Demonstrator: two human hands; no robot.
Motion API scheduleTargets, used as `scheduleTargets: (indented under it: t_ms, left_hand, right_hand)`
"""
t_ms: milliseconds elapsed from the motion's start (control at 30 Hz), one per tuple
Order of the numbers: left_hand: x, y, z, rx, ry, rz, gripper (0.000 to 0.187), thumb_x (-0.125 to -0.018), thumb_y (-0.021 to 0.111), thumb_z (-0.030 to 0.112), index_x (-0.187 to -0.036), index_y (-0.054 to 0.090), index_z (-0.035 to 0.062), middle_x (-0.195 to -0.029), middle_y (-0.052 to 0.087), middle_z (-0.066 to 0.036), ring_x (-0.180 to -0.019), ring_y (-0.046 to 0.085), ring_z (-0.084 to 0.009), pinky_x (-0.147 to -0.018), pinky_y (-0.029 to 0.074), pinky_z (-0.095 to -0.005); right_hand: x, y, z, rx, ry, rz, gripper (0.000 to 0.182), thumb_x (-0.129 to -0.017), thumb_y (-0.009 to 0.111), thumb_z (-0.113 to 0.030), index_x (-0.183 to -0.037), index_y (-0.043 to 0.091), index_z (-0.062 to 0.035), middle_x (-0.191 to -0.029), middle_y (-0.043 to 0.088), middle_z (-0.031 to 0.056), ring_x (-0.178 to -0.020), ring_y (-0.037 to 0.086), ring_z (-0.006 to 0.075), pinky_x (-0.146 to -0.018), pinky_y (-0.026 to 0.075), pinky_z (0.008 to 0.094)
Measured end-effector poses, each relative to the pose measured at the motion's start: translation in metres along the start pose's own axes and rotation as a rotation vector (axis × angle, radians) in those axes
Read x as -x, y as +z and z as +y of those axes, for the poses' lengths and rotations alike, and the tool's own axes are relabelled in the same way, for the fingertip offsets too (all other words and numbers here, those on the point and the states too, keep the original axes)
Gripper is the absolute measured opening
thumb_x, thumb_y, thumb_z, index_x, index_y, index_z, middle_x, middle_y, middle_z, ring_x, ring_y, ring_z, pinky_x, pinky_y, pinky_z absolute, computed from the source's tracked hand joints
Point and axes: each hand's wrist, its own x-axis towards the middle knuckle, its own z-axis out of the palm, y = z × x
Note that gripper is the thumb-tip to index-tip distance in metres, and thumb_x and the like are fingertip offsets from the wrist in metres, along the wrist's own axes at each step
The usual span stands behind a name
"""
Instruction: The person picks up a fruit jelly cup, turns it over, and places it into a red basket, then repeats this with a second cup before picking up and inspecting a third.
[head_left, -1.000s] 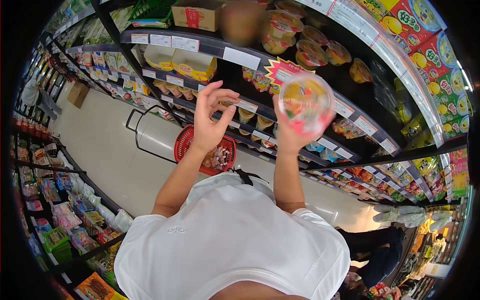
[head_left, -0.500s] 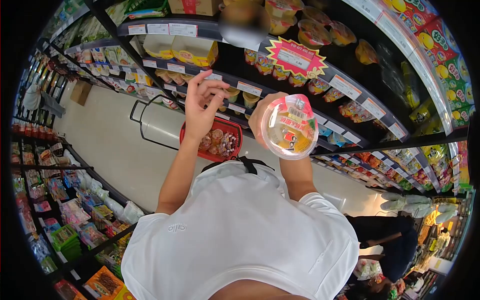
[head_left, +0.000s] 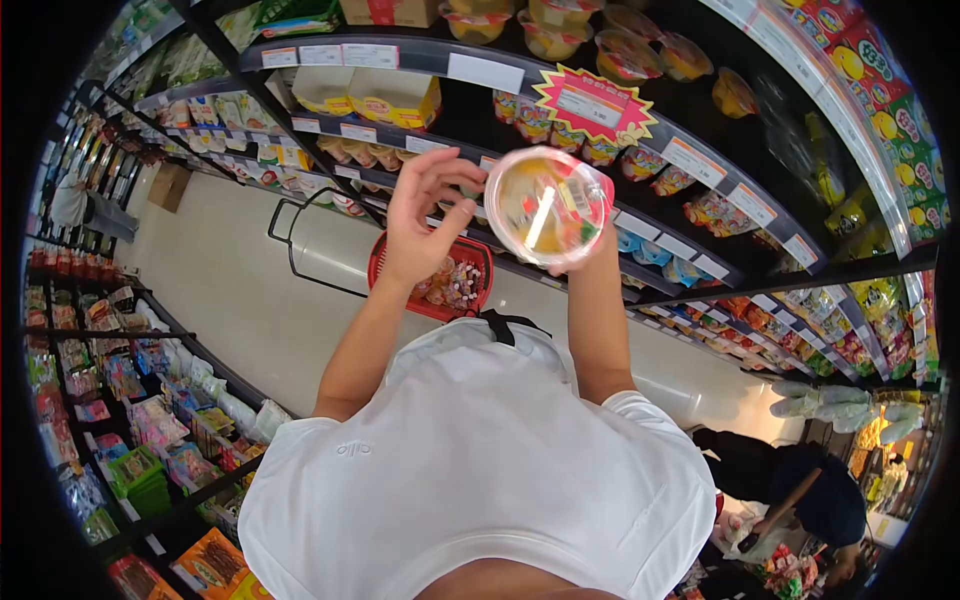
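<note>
My right hand (head_left: pixel 577 262) is wrapped round a clear plastic fruit cup (head_left: pixel 527 225) from behind. The cup is tilted so its round sealed lid faces the camera, with a pink-red label, a barcode and yellowish contents showing. Most of the right fingers are hidden behind it. My left hand (head_left: pixel 425 215) is raised at the cup's left side, empty, its fingers loosely curled and apart, with the fingertips close to the rim. Below the left hand, a red shopping basket (head_left: pixel 488 292) on the floor holds several packaged items.
Shelves ahead carry more fruit cups (head_left: pixel 627 57), yellow cartons (head_left: pixel 395 100) and a pink starburst price sign (head_left: pixel 597 105). The basket's long black handle (head_left: pixel 290 245) reaches left over the pale floor. Packaged snacks (head_left: pixel 155 425) line the left shelves. Another person (head_left: pixel 815 495) is at lower right.
The fruit cup has moved left and up in my right hand, and its lid has turned. My left hand has shifted slightly right and down, now nearer the cup. The person at lower right moved.
</note>
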Motion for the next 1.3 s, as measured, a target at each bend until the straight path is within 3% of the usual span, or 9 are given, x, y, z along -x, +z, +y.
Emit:
scheduleTargets:
  t_ms: [100, 233, 267, 400, 600, 767, 1033, 1133, 1300]
  left_hand:
    - [0.001, 0.003, 0.008, 0.003, 0.111, 0.002, 0.063, -0.080, 0.063, -0.005, -0.136, 0.035, 0.0023, -0.126, 0.053, -0.016, -0.112, 0.055, -0.0220, -0.088, 0.047, -0.0343]
    - [0.002, -0.003, 0.003, 0.038, 0.173, -0.012, 0.082, -0.076, 0.070, 0.004, -0.143, 0.024, 0.0030, -0.135, 0.045, -0.020, -0.124, 0.047, -0.0273, -0.099, 0.040, -0.0414]
    - [0.003, -0.002, 0.004, 0.057, 0.142, -0.008, 0.090, -0.074, 0.073, 0.009, -0.146, 0.019, 0.0027, -0.138, 0.041, -0.021, -0.128, 0.043, -0.0301, -0.105, 0.034, -0.0431]
    - [0.005, -0.003, 0.003, -0.019, 0.182, -0.013, 0.102, -0.069, 0.078, 0.010, -0.147, 0.013, 0.0044, -0.141, 0.038, -0.021, -0.131, 0.041, -0.0318, -0.110, 0.029, -0.0438]
    - [0.010, -0.001, -0.001, -0.118, 0.204, 0.076, 0.113, -0.066, 0.084, 0.011, -0.148, 0.006, 0.0068, -0.141, 0.036, -0.021, -0.132, 0.041, -0.0331, -0.109, 0.033, -0.0446]
    - [0.013, -0.008, -0.004, -0.022, 0.214, 0.167, 0.118, -0.064, 0.087, 0.015, -0.148, 0.005, 0.0070, -0.141, 0.037, -0.021, -0.131, 0.042, -0.0325, -0.107, 0.039, -0.0438]
    - [0.011, -0.034, -0.007, 0.005, 0.269, 0.159, 0.127, -0.059, 0.093, 0.022, -0.148, 0.004, 0.0077, -0.141, 0.037, -0.021, -0.131, 0.043, -0.0319, -0.108, 0.039, -0.0436]
    - [0.007, -0.046, -0.006, 0.023, 0.273, 0.157, 0.129, -0.057, 0.094, 0.022, -0.148, 0.003, 0.0083, -0.141, 0.037, -0.021, -0.131, 0.043, -0.0317, -0.108, 0.039, -0.0436]
    - [-0.002, -0.068, 0.004, -0.014, 0.324, 0.177, 0.122, -0.059, 0.091, 0.013, -0.148, 0.007, 0.0082, -0.137, 0.042, -0.023, -0.128, 0.046, -0.0321, -0.107, 0.039, -0.0437]
  right_hand:
    - [-0.027, 0.034, -0.024, 0.316, 0.286, 0.298, 0.100, -0.045, 0.096, -0.014, -0.132, 0.048, 0.0008, -0.124, 0.058, 0.0096, -0.112, 0.056, 0.0180, -0.099, 0.045, 0.0344]
    - [-0.033, 0.047, -0.015, 0.388, 0.272, 0.405, 0.094, -0.050, 0.094, -0.012, -0.132, 0.049, 0.0019, -0.127, 0.056, 0.0102, -0.114, 0.056, 0.0168, -0.099, 0.045, 0.0327]
    - [-0.034, 0.050, -0.015, 0.427, 0.278, 0.394, 0.097, -0.052, 0.094, -0.013, -0.135, 0.045, 0.0027, -0.131, 0.054, 0.0114, -0.116, 0.055, 0.0177, -0.100, 0.045, 0.0337]
    - [-0.035, 0.054, 0.003, 0.445, 0.187, 0.404, 0.109, -0.054, 0.094, -0.014, -0.143, 0.033, 0.0027, -0.140, 0.046, 0.0137, -0.120, 0.053, 0.0196, -0.102, 0.044, 0.0343]
    - [-0.031, 0.080, 0.032, 0.379, 0.074, 0.541, 0.118, -0.057, 0.091, -0.010, -0.149, 0.019, 0.0016, -0.141, 0.040, 0.0136, -0.124, 0.049, 0.0226, -0.102, 0.044, 0.0374]
    - [-0.030, 0.093, 0.045, 0.545, 0.006, 0.469, 0.121, -0.059, 0.090, -0.010, -0.152, 0.012, -0.0009, -0.136, 0.041, 0.0130, -0.122, 0.049, 0.0245, -0.103, 0.043, 0.0384]
    - [-0.043, 0.105, 0.063, 0.490, -0.007, 0.432, 0.130, -0.053, 0.095, -0.015, -0.152, 0.010, -0.0043, -0.148, 0.027, 0.0104, -0.125, 0.047, 0.0234, -0.101, 0.046, 0.0390]
    - [-0.052, 0.110, 0.068, 0.483, -0.023, 0.421, 0.131, -0.058, 0.093, -0.018, -0.153, 0.005, -0.0017, -0.138, 0.039, 0.0140, -0.123, 0.048, 0.0255, -0.103, 0.042, 0.0392]
    - [-0.066, 0.118, 0.087, 0.521, -0.033, 0.379, 0.133, -0.056, 0.094, -0.017, -0.152, 0.003, -0.0041, -0.138, 0.039, 0.0128, -0.123, 0.049, 0.0258, -0.102, 0.044, 0.0408]
